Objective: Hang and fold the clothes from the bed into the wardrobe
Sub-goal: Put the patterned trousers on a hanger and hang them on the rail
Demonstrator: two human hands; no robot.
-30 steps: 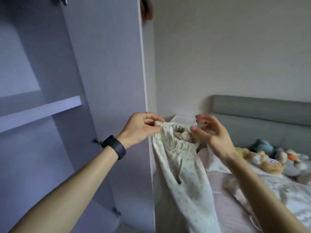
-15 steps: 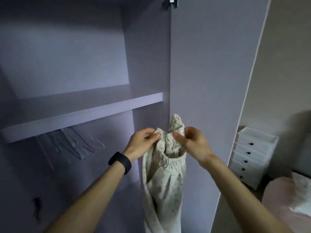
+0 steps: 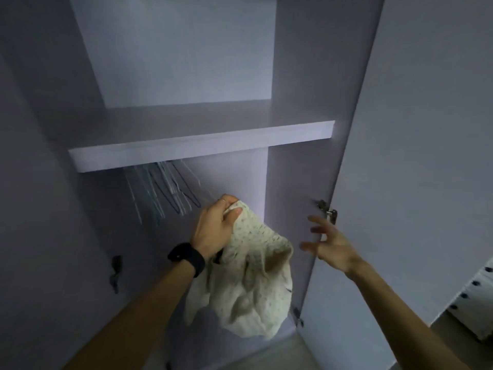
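The cream dotted garment [image 3: 248, 284] is hanging bunched inside the open wardrobe [image 3: 186, 62], below its shelf [image 3: 202, 145]. The left grip [image 3: 213, 231] is pinching its top edge. The right grip [image 3: 330, 247] is hovering just beside it, fingers spread. Wire hangers [image 3: 165, 190] are hanging under the shelf.

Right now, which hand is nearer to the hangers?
Left. The left hand, holding the cream garment, is just right of the hangers; the right hand hovers farther right.

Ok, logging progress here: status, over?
Left hand grips cream dotted cloth garment. Right hand open, empty. Thin wire hangers under lilac shelf; garment not yet hung.
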